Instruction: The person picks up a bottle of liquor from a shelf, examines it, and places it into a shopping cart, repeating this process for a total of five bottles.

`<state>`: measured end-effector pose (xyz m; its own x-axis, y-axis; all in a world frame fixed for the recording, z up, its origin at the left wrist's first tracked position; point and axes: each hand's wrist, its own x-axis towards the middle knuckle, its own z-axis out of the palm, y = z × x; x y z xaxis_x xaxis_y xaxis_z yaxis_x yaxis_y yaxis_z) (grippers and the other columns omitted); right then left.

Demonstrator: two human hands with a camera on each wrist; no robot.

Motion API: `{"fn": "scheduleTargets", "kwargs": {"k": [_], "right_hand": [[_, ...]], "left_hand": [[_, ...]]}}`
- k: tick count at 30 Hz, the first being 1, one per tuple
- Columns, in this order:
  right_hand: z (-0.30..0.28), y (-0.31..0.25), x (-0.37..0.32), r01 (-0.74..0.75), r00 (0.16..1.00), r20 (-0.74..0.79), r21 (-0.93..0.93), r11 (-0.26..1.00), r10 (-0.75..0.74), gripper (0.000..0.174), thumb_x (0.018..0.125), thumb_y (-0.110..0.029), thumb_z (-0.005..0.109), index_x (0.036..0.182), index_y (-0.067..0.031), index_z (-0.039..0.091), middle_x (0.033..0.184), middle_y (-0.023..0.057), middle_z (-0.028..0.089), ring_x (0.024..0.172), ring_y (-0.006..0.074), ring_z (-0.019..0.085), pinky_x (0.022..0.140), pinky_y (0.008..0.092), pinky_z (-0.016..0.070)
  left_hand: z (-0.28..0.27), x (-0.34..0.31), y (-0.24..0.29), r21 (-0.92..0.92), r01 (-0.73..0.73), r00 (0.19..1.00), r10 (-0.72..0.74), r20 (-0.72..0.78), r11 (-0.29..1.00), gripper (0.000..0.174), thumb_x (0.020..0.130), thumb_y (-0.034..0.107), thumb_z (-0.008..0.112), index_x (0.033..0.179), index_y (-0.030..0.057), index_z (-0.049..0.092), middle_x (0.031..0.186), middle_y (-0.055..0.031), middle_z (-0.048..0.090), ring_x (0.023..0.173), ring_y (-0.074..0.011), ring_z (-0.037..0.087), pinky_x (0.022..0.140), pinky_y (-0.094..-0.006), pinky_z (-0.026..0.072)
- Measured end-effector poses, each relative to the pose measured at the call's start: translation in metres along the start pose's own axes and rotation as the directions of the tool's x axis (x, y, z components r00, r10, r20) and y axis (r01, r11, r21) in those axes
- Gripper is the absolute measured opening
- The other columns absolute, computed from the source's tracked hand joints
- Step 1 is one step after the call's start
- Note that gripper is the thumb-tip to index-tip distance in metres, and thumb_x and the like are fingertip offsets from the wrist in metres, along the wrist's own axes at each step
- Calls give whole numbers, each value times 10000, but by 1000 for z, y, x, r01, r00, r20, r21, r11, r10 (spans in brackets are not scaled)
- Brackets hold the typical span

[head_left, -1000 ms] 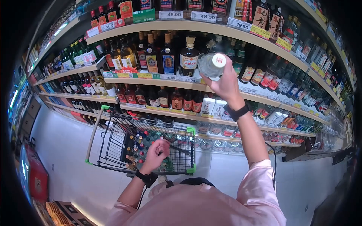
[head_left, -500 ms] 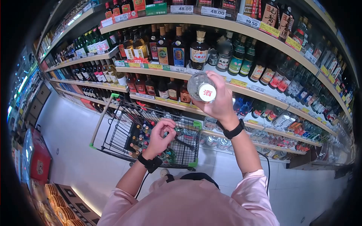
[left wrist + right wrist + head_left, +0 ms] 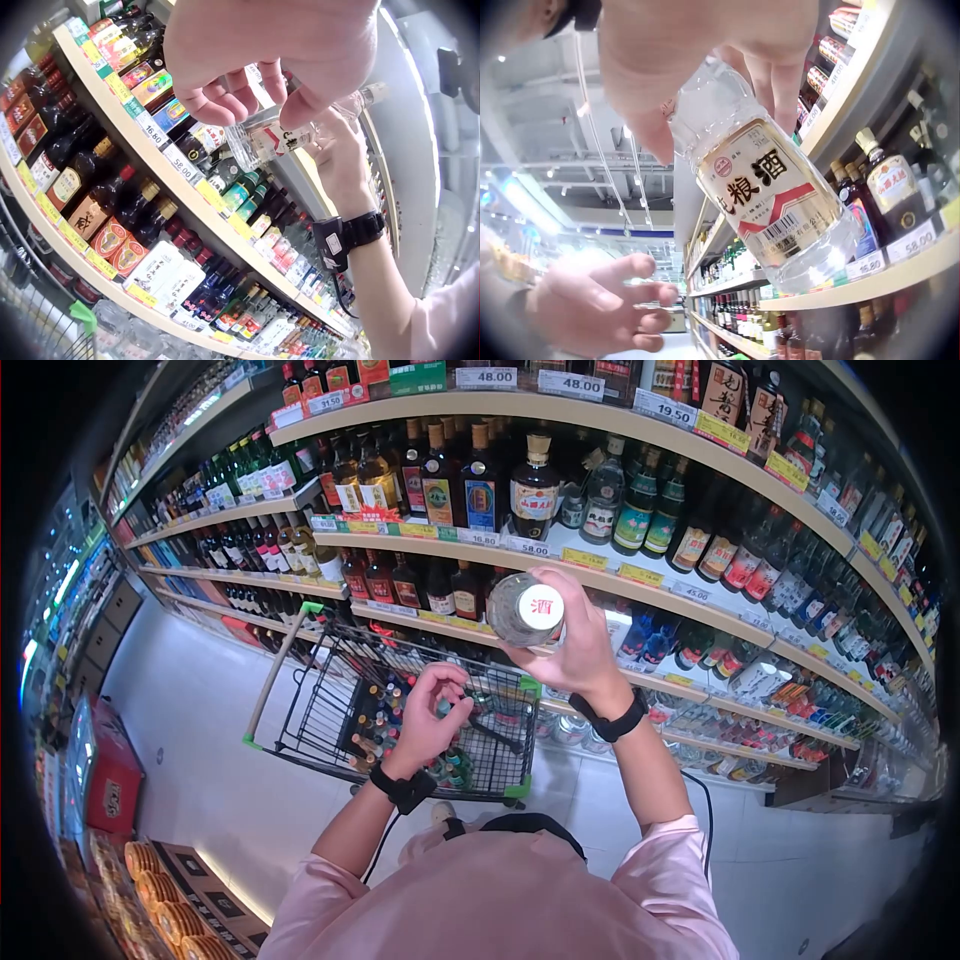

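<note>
My right hand grips a clear glass liquor bottle round its upper part, its white cap with a red character facing the head camera. In the right wrist view the bottle's label is white and gold with a red band, and clear liquid shows inside. The bottle tilts in front of the shelves. My left hand hovers above the shopping cart, its fingers loosely bent around nothing. It appears apart from the bottle in the right wrist view, palm turned toward it.
A black wire shopping cart with green corners stands below, several bottles packed in it. Curved shelves of liquor bottles with price tags rise ahead. A red box stands at the left, and round packaged goods lie lower left.
My right hand has drawn the bottle back from the shelf, down and to the left, nearer my body. The left hand has lifted slightly, still holding nothing. The head view has shifted.
</note>
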<state>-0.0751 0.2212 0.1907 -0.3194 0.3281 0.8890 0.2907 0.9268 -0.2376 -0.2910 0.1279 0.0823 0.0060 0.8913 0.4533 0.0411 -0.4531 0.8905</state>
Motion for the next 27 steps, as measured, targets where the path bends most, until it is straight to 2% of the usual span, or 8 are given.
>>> {"fn": "scheduleTargets", "kwargs": {"k": [3,9,13,17,20,21,25,27], "right_hand": [[-1,-9,2,-254,965,116,181,950,236,832,626,-231,903,1310,-26,476,1239,189,611,1033,308,681,886,368,552],[31,-8,6,-548,830,339,640,538,442,730,709,-173,876,1288,47,489,1132,127,676,1007,165,673,892,309,537],[64,-3,11,-658,735,423,635,406,530,633,748,-183,854,1240,43,527,1078,97,694,973,141,674,857,295,543],[103,0,18,-701,709,340,436,565,618,648,750,-331,852,1182,44,547,1038,124,699,917,150,679,824,287,532],[140,-31,37,-805,587,304,128,579,750,675,742,-378,848,1161,54,543,1032,139,698,881,163,685,784,297,543],[155,-28,36,-692,705,248,34,722,664,647,799,-420,798,1170,38,531,987,131,690,815,161,685,702,293,551],[157,-39,58,-908,407,596,345,237,692,394,982,-353,615,1207,-44,520,977,61,632,784,135,670,657,249,553],[163,-37,61,-884,444,611,416,212,655,355,1000,-319,590,1214,-47,514,1010,52,623,803,130,664,670,252,560]], "left_hand": [[-4,5,12,111,-6,1000,6,-6,994,421,826,-23,685,1204,36,511,1246,-77,520,1073,-138,519,933,-290,410],[-25,12,24,47,26,1000,-26,1,999,586,857,92,714,1362,44,421,1320,-83,484,1192,-165,492,1003,-318,403],[-43,10,42,-240,234,971,-213,114,942,626,895,83,681,1417,84,337,1335,-88,422,1159,-153,501,969,-288,447],[-67,13,46,-316,354,935,-342,97,880,667,879,55,705,1416,72,309,1282,-107,446,1162,-166,529,902,-279,521],[-97,16,36,-188,319,948,-307,86,929,696,834,-3,741,1390,56,327,1243,-124,486,1123,-190,589,916,-305,537],[-105,16,26,-236,287,958,-285,43,929,748,775,-45,783,1369,29,336,1201,-154,551,1063,-205,637,915,-330,556],[-149,15,4,-465,341,940,-305,155,817,695,794,1,734,1366,4,338,1156,-175,601,1033,-242,663,865,-367,577],[-176,16,-6,-660,460,887,-341,310,594,723,814,112,728,1394,-24,319,1164,-200,605,1032,-282,667,858,-397,578]]}}
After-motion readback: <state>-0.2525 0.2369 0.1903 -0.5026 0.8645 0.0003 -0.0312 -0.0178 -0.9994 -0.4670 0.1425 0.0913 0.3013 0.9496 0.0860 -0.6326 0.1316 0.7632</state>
